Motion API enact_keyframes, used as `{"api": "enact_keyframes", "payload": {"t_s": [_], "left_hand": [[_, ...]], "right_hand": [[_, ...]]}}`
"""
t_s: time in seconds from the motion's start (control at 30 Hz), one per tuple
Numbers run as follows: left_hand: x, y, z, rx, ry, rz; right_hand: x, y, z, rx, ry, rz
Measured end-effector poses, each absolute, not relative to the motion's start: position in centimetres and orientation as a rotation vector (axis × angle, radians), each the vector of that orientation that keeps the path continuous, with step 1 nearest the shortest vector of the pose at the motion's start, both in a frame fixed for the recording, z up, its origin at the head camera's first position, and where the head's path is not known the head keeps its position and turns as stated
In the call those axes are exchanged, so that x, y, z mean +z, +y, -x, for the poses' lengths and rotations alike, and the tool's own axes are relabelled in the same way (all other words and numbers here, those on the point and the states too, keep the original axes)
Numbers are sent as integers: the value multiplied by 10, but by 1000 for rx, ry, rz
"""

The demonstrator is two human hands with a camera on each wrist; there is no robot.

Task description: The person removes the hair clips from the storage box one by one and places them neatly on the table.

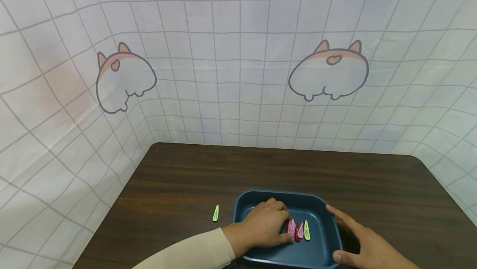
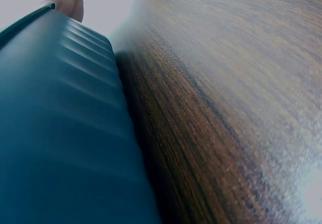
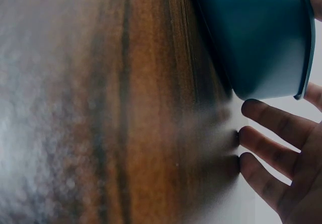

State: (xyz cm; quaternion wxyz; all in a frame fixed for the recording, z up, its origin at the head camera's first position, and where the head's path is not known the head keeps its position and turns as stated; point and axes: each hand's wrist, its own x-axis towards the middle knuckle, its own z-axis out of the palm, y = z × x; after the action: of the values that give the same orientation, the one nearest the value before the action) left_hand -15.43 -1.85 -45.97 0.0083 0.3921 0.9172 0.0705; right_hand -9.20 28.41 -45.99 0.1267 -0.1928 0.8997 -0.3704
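A blue rectangular tray [image 1: 316, 256] stands on the table, with a row of red, pink and yellow-green hair clips [image 1: 301, 231] inside it. My left hand [image 1: 264, 224] reaches into the tray with bent fingers. Its thumb and forefinger span the left end of the row and seem to pinch a hair clip, largely hidden by the hand. At the tray's right side, my right hand [image 1: 363, 240] rests its forefinger and thumb against the rim. In the right wrist view its other fingers [image 3: 274, 151] extend beside the tray wall [image 3: 266, 43].
A single yellow-green hair clip [image 1: 215, 213] lies on the dark wooden table [image 1: 179, 186], left of the tray. Behind the table and along its sides hangs a white gridded curtain [image 1: 238, 74] with cartoon animal drawings.
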Motion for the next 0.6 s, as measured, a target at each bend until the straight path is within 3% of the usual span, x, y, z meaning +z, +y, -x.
{"api": "enact_keyframes", "payload": {"t_s": [0.6], "left_hand": [[-462, -19, 155, 203, 2860, -1227]], "right_hand": [[-464, 283, 91, -1066, 2666, 600]]}}
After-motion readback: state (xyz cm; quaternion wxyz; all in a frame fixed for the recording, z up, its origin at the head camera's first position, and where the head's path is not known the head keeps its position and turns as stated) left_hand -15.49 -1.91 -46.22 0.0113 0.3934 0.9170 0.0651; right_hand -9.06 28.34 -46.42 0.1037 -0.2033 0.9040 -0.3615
